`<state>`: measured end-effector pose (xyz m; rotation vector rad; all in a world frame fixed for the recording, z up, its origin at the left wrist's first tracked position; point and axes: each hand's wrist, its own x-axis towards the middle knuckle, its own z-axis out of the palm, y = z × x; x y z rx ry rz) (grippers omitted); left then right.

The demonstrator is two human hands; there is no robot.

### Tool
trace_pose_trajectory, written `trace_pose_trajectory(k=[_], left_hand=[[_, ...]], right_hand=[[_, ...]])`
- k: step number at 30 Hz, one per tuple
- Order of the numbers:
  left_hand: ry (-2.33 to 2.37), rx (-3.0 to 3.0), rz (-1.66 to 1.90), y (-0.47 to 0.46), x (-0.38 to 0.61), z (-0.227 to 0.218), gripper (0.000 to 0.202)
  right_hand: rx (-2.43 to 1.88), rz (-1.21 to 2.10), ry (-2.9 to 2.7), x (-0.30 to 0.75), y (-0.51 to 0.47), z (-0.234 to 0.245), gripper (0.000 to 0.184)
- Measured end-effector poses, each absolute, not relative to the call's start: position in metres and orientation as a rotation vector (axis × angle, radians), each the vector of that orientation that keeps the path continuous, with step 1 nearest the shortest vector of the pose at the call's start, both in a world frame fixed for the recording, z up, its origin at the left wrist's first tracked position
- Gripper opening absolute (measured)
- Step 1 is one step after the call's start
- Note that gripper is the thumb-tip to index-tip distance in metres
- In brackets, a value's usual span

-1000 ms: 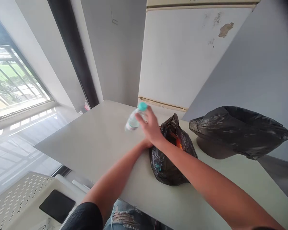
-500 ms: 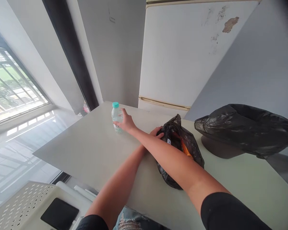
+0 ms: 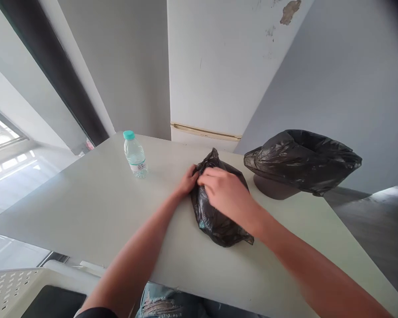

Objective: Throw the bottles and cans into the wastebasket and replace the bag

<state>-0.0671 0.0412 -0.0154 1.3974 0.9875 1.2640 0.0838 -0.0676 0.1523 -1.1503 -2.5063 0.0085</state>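
A black plastic bag lies on the white table, its gathered top standing up at the far side. My left hand grips the bag's left rim between thumb and fingers. Over the bag's mouth is my right hand, slightly blurred, its fingers curled together onto the rim close to my left hand. The bag's contents are mostly hidden; a small teal patch shows through its side. A clear water bottle with a teal cap stands upright on the table to the left, apart from both hands.
At the right, a dark bin lined with a black bag stands on the table. Behind the table is a white fridge. A pale perforated basket with a dark flat object is at lower left.
My right hand has let go of the bottle, left it standing, and moved right to the bag. The orange item inside the bag is now out of sight. The view has shifted.
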Motion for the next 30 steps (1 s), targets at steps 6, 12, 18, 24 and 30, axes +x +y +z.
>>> trace_pose_trajectory(k=[6, 12, 18, 24, 30], left_hand=[[0.946, 1.302, 1.297, 0.042, -0.063, -0.009, 0.021], [0.868, 1.225, 1.300, 0.037, -0.062, -0.010, 0.026], [0.934, 1.257, 1.327, 0.042, -0.064, -0.016, 0.029], [0.916, 1.208, 1.321, 0.041, -0.063, -0.016, 0.032], [0.847, 1.138, 1.321, 0.038, -0.062, -0.011, 0.034]], right_hand=[[-0.801, -0.230, -2.947, 0.151, -0.051, 0.096, 0.054], [-0.755, -0.352, -2.851, 0.146, -0.055, 0.063, 0.040], [-0.711, -0.314, -2.764, 0.163, -0.057, 0.072, 0.038], [-0.697, -0.145, -2.824, 0.161, -0.060, 0.063, 0.052], [-1.027, -0.162, -2.694, 0.159, -0.058, 0.051, 0.074]])
